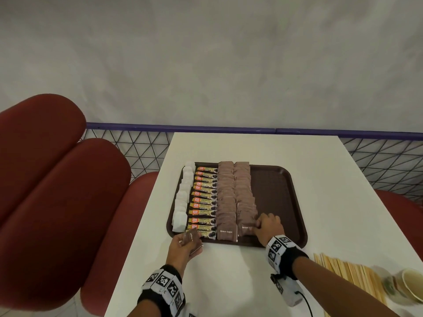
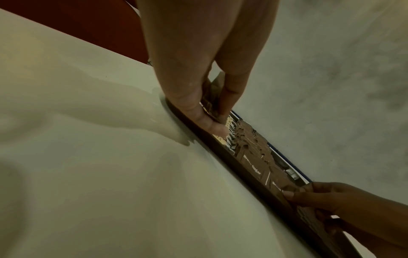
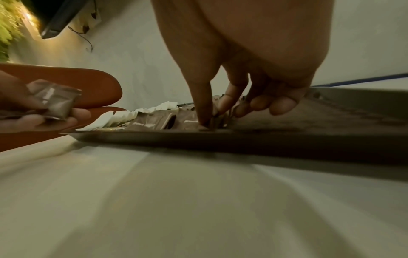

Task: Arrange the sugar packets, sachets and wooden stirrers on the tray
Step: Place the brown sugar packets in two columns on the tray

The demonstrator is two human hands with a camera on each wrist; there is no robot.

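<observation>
A dark brown tray (image 1: pixel 281 202) sits on the white table (image 1: pixel 229 282). On it lie a column of white sachets (image 1: pixel 183 200), a column of orange granules sticks (image 1: pixel 204 202) and two columns of brown sugar packets (image 1: pixel 235 202). My left hand (image 1: pixel 186 244) hovers at the tray's near left corner and pinches a small stack of brown sugar packets (image 3: pixel 55 99). My right hand (image 1: pixel 266 226) is on the tray, thumb and fingers pinching the nearest brown sugar packet (image 1: pixel 246 227) of the right column. Wooden stirrers (image 1: pixel 350 277) lie on the table at the right.
A paper cup (image 1: pixel 409 284) stands at the table's near right edge beside the stirrers. Red padded chairs (image 1: pixel 52 191) flank the table on both sides. A mesh railing with a purple bar (image 1: pixel 229 128) runs behind. The tray's right third (image 1: pixel 274 193) is bare.
</observation>
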